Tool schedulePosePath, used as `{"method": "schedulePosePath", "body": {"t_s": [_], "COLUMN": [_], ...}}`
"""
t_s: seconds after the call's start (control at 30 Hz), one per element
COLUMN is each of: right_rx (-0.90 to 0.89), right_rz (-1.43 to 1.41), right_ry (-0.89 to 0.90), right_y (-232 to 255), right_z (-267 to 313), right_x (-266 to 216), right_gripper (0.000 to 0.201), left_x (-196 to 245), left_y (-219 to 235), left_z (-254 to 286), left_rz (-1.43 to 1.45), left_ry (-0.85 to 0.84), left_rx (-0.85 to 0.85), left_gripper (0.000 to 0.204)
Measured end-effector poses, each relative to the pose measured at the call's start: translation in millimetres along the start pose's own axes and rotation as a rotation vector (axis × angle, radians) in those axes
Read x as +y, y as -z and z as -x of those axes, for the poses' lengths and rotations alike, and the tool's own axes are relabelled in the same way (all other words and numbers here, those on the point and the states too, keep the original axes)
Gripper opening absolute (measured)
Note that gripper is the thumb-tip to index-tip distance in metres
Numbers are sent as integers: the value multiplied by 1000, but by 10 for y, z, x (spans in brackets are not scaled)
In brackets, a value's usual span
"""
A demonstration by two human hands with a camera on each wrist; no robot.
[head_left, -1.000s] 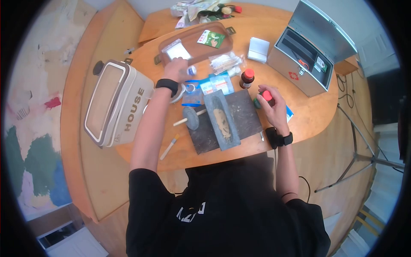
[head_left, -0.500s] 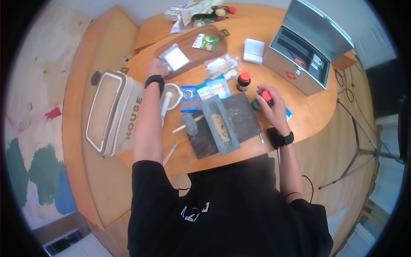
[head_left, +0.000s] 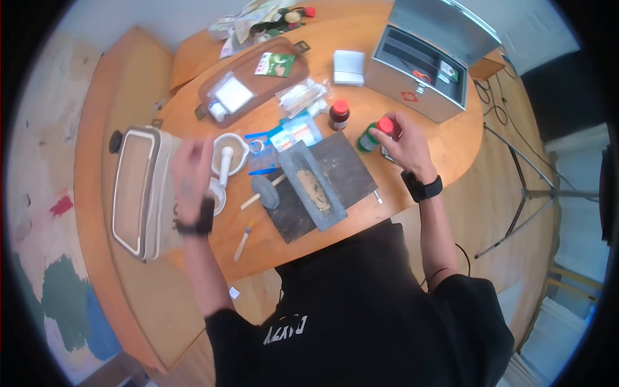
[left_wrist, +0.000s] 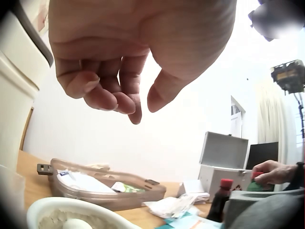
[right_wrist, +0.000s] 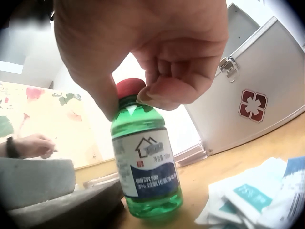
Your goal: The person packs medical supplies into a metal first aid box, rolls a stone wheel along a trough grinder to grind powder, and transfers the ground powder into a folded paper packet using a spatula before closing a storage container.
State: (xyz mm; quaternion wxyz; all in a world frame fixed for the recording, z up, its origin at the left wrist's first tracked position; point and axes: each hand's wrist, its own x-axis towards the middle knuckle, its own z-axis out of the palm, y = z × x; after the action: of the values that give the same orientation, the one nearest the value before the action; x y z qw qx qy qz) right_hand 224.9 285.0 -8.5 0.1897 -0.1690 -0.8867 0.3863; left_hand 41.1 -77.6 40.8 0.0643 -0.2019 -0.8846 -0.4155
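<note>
My left hand (head_left: 192, 177) hangs above the table beside the white mortar (head_left: 230, 152), with fingers loosely bent and nothing in them; the left wrist view shows the empty hand (left_wrist: 138, 52) too. A small white bottle (head_left: 218, 109) lies in the brown tray (head_left: 261, 89). My right hand (head_left: 411, 147) pinches the red-capped green bottle (head_left: 369, 138) at its neck; in the right wrist view the green bottle (right_wrist: 147, 164) stands on the table, slightly tilted, thumb and fingers at its cap. A brown bottle (head_left: 338, 115) stands to its left.
A grey stone trough (head_left: 312, 187) rests on a dark slab (head_left: 351, 169), with a stone-headed mallet (head_left: 265, 191) beside it. An open metal case (head_left: 412, 84) stands at the back right, a cream box (head_left: 151, 193) at the left. Packets and a brush (head_left: 243, 240) lie around.
My left hand has let go of the small white bottle, which now lies in the brown tray, and has drawn back toward me. My right hand still holds the green bottle. The head view has shifted.
</note>
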Motion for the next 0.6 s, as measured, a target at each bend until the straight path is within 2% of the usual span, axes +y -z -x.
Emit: {"method": "schedulePosePath", "body": {"t_s": [0.07, 0.1, 0.23, 0.27, 0.3, 0.33, 0.43, 0.6], "right_rx": [51, 142, 377, 358, 430, 515, 502, 409], "right_rz": [-31, -57, -176, -170, -56, 57, 192, 176], "right_ry": [-78, -80, -55, -55, -31, 2, -69, -135], "right_y": [176, 264, 589, 636, 693, 749, 827, 788], "right_z": [-62, -106, -425, -504, -589, -693, -920, -1089], "right_x": [-18, -17, 22, 16, 2, 0, 134, 335], "right_gripper": [33, 32, 33, 33, 35, 36, 40, 41], "left_x": [204, 138, 66, 24, -1, -21, -39, -195], "left_y": [137, 152, -17, -120, -236, -335, -472, -549], "left_z": [533, 796, 1751, 1933, 2109, 2213, 2387, 2411], "left_rz": [-107, -85, -147, -147, -183, -215, -192, -168], "left_ry": [-85, -134, 40, 60, 64, 56, 132, 124], "left_rx": [98, 159, 285, 286, 292, 302, 298, 213], "left_gripper": [21, 20, 12, 12, 12, 12, 11, 11]}}
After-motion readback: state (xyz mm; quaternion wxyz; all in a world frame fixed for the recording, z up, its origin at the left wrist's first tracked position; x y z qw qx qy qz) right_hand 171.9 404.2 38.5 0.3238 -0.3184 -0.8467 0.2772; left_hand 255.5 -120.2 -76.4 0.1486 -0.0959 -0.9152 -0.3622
